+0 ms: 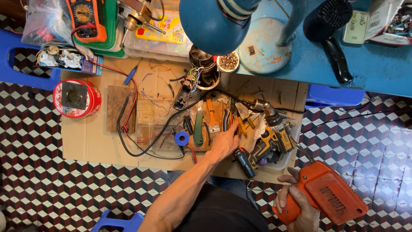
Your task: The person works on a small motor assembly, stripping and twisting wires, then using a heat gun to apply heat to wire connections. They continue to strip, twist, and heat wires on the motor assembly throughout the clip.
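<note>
My right hand [296, 206] grips the handle of an orange electric drill [330, 195] low at the right, over the tiled floor. My left hand [226, 141] reaches forward across my body to a pile of hand tools [234, 118] on a cardboard sheet [86, 137]; its fingers touch pliers and screwdrivers with orange and blue handles. Just right of that hand lies a yellow and black cordless drill [270, 141] in a clear tray. A green utility knife [198, 126] and a blue solder reel [182, 138] lie just left of it.
A red round tin [77, 99], small wooden boards [118, 103] and black and red leads [128, 124] sit on the cardboard. An orange multimeter [86, 19], a blue fan [216, 21], a black hair dryer [330, 30] and blue stools [334, 95] stand at the back.
</note>
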`<state>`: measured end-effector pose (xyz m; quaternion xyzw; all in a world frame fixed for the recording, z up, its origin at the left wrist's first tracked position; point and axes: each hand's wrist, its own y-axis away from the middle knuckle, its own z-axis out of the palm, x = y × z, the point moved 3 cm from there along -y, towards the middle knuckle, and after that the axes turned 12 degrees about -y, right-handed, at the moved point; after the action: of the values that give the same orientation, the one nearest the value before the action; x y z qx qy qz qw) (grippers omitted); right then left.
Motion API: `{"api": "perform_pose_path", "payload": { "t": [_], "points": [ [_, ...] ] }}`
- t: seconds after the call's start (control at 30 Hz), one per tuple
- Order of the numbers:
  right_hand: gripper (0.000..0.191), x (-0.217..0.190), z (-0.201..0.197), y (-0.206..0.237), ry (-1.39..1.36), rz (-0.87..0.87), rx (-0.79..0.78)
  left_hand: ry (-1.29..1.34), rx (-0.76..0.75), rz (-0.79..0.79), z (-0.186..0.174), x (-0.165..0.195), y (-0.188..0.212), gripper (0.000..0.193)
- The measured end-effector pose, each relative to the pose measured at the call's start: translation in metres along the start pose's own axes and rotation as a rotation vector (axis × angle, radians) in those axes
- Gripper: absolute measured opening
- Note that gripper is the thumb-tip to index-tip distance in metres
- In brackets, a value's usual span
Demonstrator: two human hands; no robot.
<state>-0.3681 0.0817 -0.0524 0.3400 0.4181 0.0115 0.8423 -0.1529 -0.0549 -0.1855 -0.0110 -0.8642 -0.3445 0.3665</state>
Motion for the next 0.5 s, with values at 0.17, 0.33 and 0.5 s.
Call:
{"api": "perform_pose_path", "payload": {
  "t": [0.17,0.33,0.5],
  "points": [
    [0.06,0.0,0.007,-0.002,0.054,0.008,0.007,-0.035,0.12,0.16,0.008,-0.011,0.001,0.046],
    [0.059,0.0,0.021,-0.003,0.097,0.009,-0.031,-0.04,0.335,0.113,0.008,-0.049,0.029,0.037],
    [0.058,0.001,0.032,0.002,0.074,0.01,-0.068,-0.261,0.131,-0.063,0.012,-0.078,0.051,0.057]
  ]
}}
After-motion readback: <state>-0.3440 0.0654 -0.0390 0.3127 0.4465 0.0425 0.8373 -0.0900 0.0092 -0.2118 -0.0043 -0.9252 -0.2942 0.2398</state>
